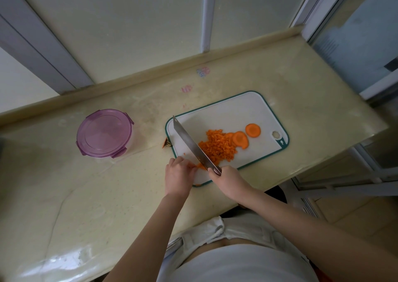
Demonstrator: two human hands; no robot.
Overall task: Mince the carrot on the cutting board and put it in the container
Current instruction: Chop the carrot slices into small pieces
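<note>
A white cutting board (241, 111) with a teal rim lies on the counter. A heap of minced carrot (217, 147) sits in its middle, with a few round carrot slices (253, 130) to the right. My right hand (228, 179) grips the handle of a long knife (189, 143), whose blade slants up-left across the board. My left hand (178, 173) holds down small carrot pieces (199, 165) at the board's near left corner, beside the blade. A round container (104, 134) with a closed purple lid stands to the left.
A carrot end scrap (166, 144) lies on the counter just left of the board. The beige counter (86, 195) ends at a raised back ledge under the wall panels. Its right edge drops off beside a glass door.
</note>
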